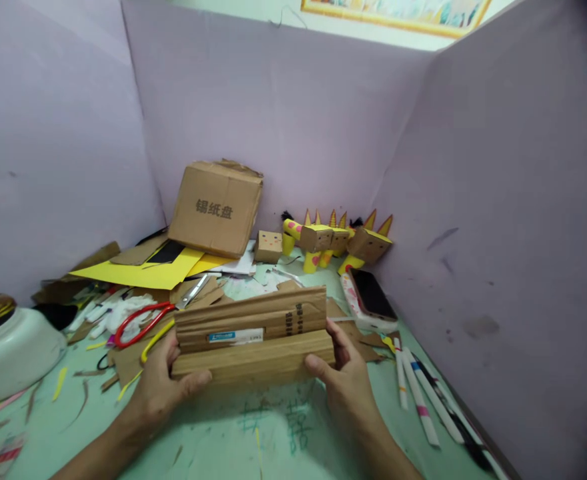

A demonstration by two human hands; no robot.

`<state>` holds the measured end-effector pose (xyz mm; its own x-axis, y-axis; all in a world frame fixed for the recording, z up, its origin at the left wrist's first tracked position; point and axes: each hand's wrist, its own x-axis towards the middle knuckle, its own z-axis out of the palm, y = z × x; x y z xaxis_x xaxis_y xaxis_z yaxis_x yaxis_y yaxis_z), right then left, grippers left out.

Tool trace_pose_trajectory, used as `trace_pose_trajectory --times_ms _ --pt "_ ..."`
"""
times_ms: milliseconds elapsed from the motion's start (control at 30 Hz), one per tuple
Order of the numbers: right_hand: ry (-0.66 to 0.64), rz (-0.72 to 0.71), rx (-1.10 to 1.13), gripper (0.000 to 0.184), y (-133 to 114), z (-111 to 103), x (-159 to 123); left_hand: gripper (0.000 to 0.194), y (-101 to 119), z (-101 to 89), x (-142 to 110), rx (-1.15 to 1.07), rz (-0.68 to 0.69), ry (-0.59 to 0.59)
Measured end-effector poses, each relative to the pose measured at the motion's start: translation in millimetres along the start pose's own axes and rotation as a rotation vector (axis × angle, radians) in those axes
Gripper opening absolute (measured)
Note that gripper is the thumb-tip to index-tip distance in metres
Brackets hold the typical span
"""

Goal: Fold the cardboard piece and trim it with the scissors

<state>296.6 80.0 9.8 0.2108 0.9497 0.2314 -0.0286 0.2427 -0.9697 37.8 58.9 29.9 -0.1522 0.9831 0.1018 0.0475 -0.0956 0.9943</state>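
A folded strip of brown cardboard (253, 357) spans the space between my two hands, raised a little above the green table. Its back panel stands up and carries a blue and white label and dark printed characters. My left hand (161, 380) grips the left end, thumb along the front face. At the other end, my right hand (341, 370) holds the cardboard with its thumb on the front and fingers behind. Red-handled scissors (141, 323) lie just beyond my left hand, beside a yellow strip partly hidden by it.
A cardboard box (216, 210) leans at the back above yellow paper (138, 270). Small yellow cardboard animals (318, 240) stand at the back right, near a phone (373, 293). Several markers (421, 400) lie along the right wall. A white rounded object (16, 350) sits left among scraps.
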Motion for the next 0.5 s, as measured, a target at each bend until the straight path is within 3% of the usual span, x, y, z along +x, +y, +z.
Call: trace_pose_trajectory --times_ms 233,500 --pt "0.099 0.091 0.039 0.061 -0.5 7.5 -1.0 0.077 3.5 -7.3 3.0 0.030 -0.003 -0.120" --pt "0.156 0.059 0.013 0.062 2.8 7.8 -2.4 0.059 10.3 -0.3 4.5 0.072 0.012 -0.108"
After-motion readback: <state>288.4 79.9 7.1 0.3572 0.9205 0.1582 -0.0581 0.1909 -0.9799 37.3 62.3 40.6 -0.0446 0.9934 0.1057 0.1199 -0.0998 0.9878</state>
